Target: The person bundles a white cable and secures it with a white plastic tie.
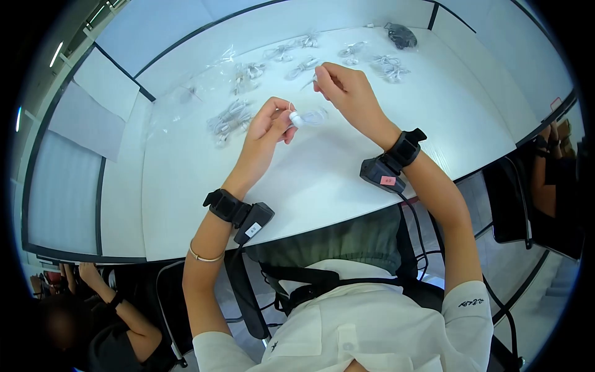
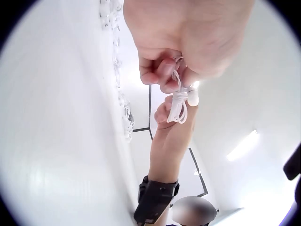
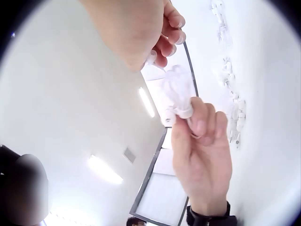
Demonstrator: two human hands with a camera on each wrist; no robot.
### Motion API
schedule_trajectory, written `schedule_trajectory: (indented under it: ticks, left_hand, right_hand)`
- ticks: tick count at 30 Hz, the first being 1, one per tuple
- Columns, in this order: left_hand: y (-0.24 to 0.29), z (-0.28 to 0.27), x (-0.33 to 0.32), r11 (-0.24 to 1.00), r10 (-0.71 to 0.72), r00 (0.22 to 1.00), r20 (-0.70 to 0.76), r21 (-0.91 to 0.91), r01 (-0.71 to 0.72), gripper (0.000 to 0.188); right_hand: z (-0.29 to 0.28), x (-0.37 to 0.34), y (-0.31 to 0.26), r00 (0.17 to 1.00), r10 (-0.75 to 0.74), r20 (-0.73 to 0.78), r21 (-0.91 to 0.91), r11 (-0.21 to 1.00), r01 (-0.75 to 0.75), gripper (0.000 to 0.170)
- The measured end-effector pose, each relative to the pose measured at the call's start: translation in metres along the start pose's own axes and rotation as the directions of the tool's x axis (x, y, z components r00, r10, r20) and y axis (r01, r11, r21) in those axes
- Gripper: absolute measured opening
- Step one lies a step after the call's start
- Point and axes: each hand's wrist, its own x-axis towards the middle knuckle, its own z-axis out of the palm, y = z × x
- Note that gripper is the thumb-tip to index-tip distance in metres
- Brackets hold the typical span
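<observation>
Viewed from left to right, I see clear plastic (image 1: 186,96) lying on the worktop (image 1: 186,204), followed by coiled cables (image 1: 229,121). The left hand (image 1: 268,127) pinches a white bundle (image 1: 313,118) between thumb and fingers, raised above the worktop. Beside it, the right hand (image 1: 347,90), its fingers curled narrow, grips a small white end (image 3: 151,57). Farther right, near the back wall, rests a dark pouch (image 1: 401,36).

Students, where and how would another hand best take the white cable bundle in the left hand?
Probably pinch the white cable bundle by its loops, from the person's right: they stick out that way, while the left hand grips the opposite end.
</observation>
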Motion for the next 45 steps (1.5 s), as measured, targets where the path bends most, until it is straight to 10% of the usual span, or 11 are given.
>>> schedule_trajectory:
  ticks: [7, 19, 29, 33, 45]
  left_hand:
    - [-0.018, -0.002, 0.003, 0.965, -0.043, 0.996, -0.078, 0.256, 0.062, 0.019]
    - [-0.014, -0.011, 0.006, 0.998, -0.026, 0.944, -0.330, -0.065, 0.004, 0.019]
    - [-0.001, -0.013, 0.004, 0.971, -0.008, 0.955, -0.296, -0.230, -0.063, 0.012]
    - [0.002, -0.013, 0.003, 0.984, -0.004, 0.989, -0.150, -0.178, -0.023, 0.010]
    - [0.003, 0.000, -0.003, 0.994, -0.015, 0.999, -0.029, 0.107, 0.018, 0.011]
  right_hand:
    - [0.006, -0.008, -0.015, 0.977, -0.132, 0.167, 0.125, 0.986, 0.112, 0.028]
    - [0.007, -0.022, -0.027, 0.782, -0.175, 0.598, -0.025, 0.971, 0.236, 0.023]
    - [0.010, -0.012, 0.005, 0.890, -0.029, 0.455, 0.044, 0.999, 0.010, 0.019]
    - [0.005, -0.003, 0.008, 0.883, 0.110, 0.457, 0.432, 0.840, -0.328, 0.025]
    - [0.005, -0.001, 0.002, 0.916, -0.071, 0.394, 0.471, 0.872, -0.135, 0.020]
